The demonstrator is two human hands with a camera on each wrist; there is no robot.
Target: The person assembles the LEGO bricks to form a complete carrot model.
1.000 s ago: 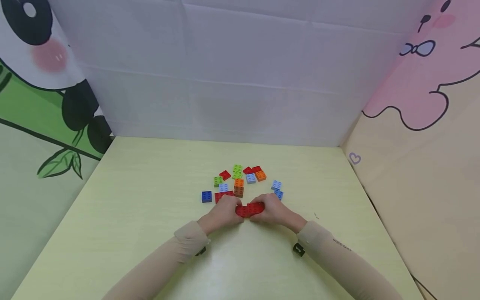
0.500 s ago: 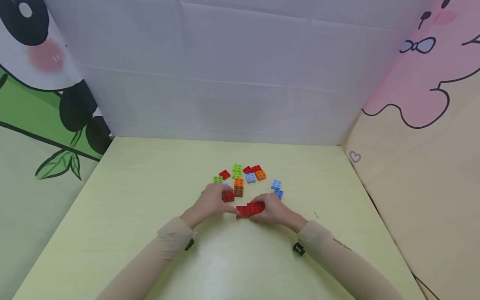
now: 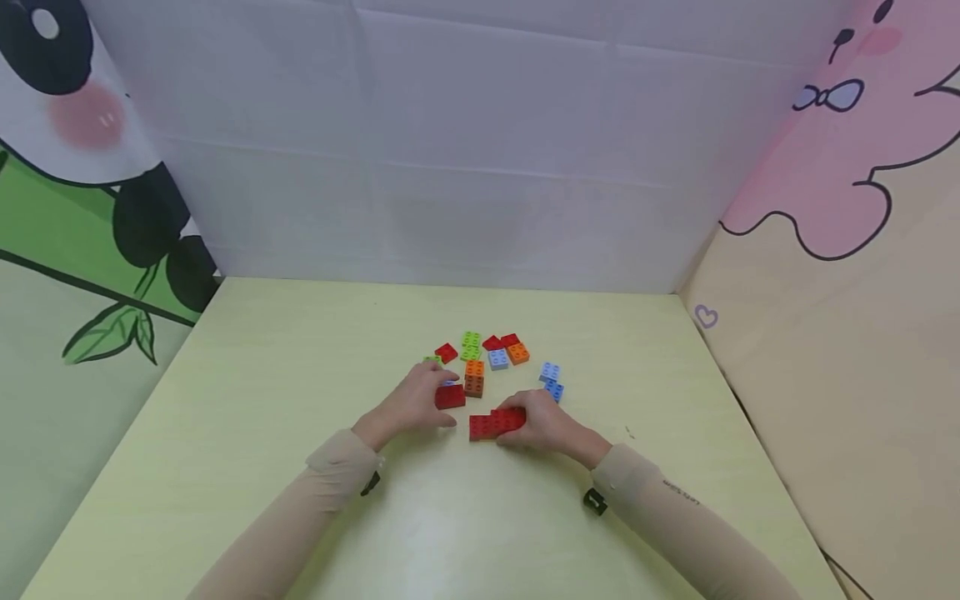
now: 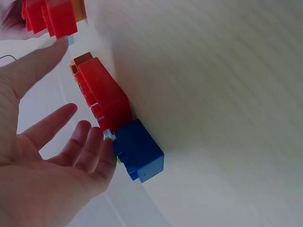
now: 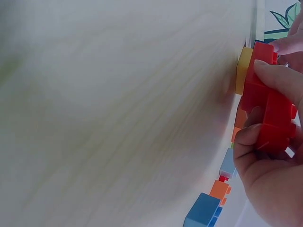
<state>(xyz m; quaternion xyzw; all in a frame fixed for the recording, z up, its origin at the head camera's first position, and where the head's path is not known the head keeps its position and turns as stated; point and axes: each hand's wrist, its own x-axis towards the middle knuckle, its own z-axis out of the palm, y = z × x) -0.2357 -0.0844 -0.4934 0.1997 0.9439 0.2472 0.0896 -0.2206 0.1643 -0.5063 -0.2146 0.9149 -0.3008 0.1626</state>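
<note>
My left hand (image 3: 411, 398) has its fingers spread, palm toward a long red brick (image 3: 450, 397) that rests on the table. The left wrist view shows the fingers just off this red brick (image 4: 104, 92), with the little finger right at a dark blue brick (image 4: 139, 149). My right hand (image 3: 542, 421) grips the right end of a block of joined red bricks (image 3: 483, 427), one set a step above the other. Under the left end of that block, a yellow-orange brick (image 5: 243, 71) shows in the right wrist view.
Behind the hands stand an orange stack (image 3: 474, 379), lime green bricks (image 3: 471, 344), a light blue brick (image 3: 498, 359), an orange brick (image 3: 518, 353) and small red bricks (image 3: 446, 353). Two blue bricks (image 3: 551, 382) lie beyond my right hand. A pale wall (image 3: 450, 208) closes the table's back.
My left hand has let go of the joined red bricks and moved left to the long red brick, its thumb now apart from the block. The right hand keeps its grip in place.
</note>
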